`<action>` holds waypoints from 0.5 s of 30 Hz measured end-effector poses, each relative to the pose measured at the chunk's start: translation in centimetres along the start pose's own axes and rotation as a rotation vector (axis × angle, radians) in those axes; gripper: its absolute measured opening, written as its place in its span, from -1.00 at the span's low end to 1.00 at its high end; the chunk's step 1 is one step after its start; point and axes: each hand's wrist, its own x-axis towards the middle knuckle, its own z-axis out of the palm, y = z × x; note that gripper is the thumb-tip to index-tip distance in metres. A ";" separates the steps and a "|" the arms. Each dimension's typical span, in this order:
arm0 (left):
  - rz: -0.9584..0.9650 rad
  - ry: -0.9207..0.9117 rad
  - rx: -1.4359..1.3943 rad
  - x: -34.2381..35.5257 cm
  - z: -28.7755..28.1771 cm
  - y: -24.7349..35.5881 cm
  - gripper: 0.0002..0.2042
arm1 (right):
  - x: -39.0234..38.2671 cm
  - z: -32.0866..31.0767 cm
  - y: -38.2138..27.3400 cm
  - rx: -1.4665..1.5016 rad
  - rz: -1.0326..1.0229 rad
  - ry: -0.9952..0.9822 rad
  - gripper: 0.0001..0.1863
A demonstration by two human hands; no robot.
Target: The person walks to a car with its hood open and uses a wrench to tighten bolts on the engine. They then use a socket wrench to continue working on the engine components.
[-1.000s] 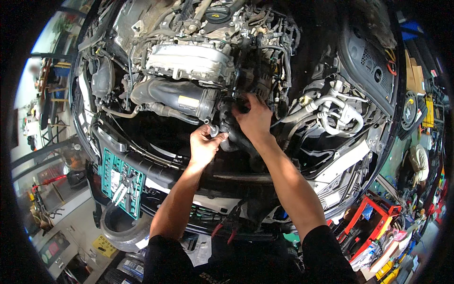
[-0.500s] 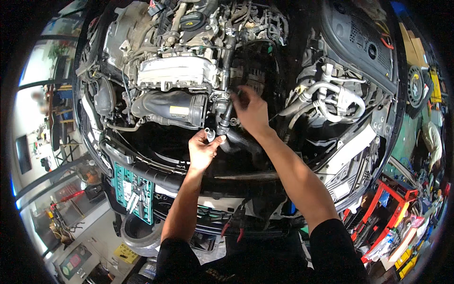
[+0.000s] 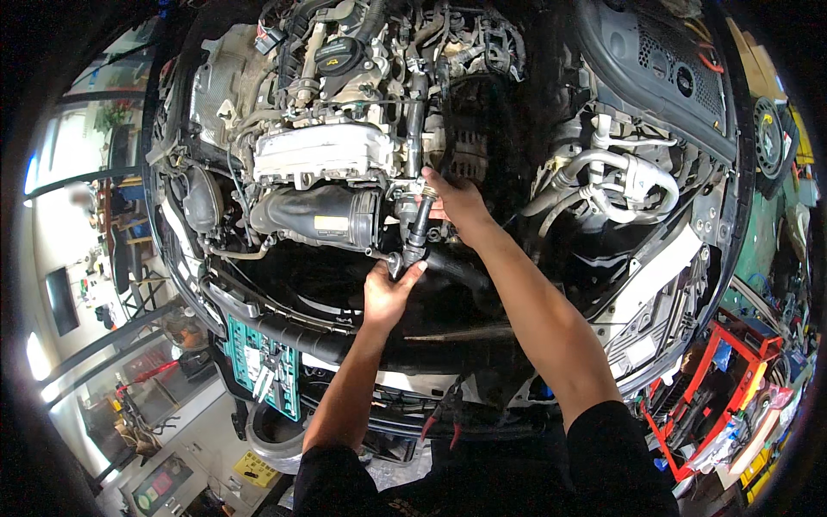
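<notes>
While both hands grip, left hand [image 3: 389, 289] low, right hand [image 3: 457, 202] (higher), black hose [image 3: 419, 233]

Single head view, worn fisheye, looking steeply down from above the front edge of an open engine bay [image 3: 345, 164]. Close range: the engine fills the upper frame, forearms enter from below it, workshop floor curves around its rim.
</notes>
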 end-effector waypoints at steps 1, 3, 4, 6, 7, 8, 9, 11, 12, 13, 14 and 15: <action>0.063 0.010 -0.006 -0.1 0.0 -0.2 -0.72 | 0.0 -0.1 -0.1 0.085 0.010 -0.040 -0.47; 0.118 0.015 -0.015 -0.2 -0.1 -0.4 -0.72 | 0.1 -0.1 -0.3 0.143 0.070 -0.039 -0.48; 0.137 0.005 -0.029 -0.3 -0.1 -0.4 -0.73 | 0.0 -0.1 -0.3 0.174 0.091 -0.041 -0.49; 0.129 -0.009 -0.068 -0.4 -0.1 -0.2 -0.74 | 0.0 0.0 -0.4 0.233 0.122 -0.022 -0.54; 0.104 -0.014 -0.093 -0.5 -0.1 0.0 -0.74 | -0.2 0.1 -0.4 0.264 0.128 -0.019 -0.57; 0.022 -0.013 -0.101 -0.5 0.0 0.2 -0.75 | -0.4 0.2 -0.4 0.263 0.116 -0.011 -0.57; 0.033 -0.020 -0.131 -0.6 0.1 0.4 -0.76 | -0.6 0.4 -0.2 0.260 0.106 -0.004 -0.58; -0.098 -0.017 -0.135 -0.8 0.3 0.8 -0.78 | -1.1 0.8 0.0 0.268 0.081 0.008 -0.59; 0.013 -0.021 -0.146 -0.8 0.4 1.0 -0.80 | -1.3 1.1 0.1 0.276 0.061 0.011 -0.59; 0.081 -0.012 -0.144 -0.6 0.5 1.1 -0.81 | -1.4 1.3 0.1 0.285 0.026 0.004 -0.59; 0.142 -0.006 -0.142 -0.8 0.7 1.2 -0.82 | -1.5 1.5 0.2 0.277 0.036 0.026 -0.60; 0.238 0.000 -0.072 -0.6 0.7 1.3 -0.84 | -1.6 1.7 0.2 0.272 0.033 0.039 -0.60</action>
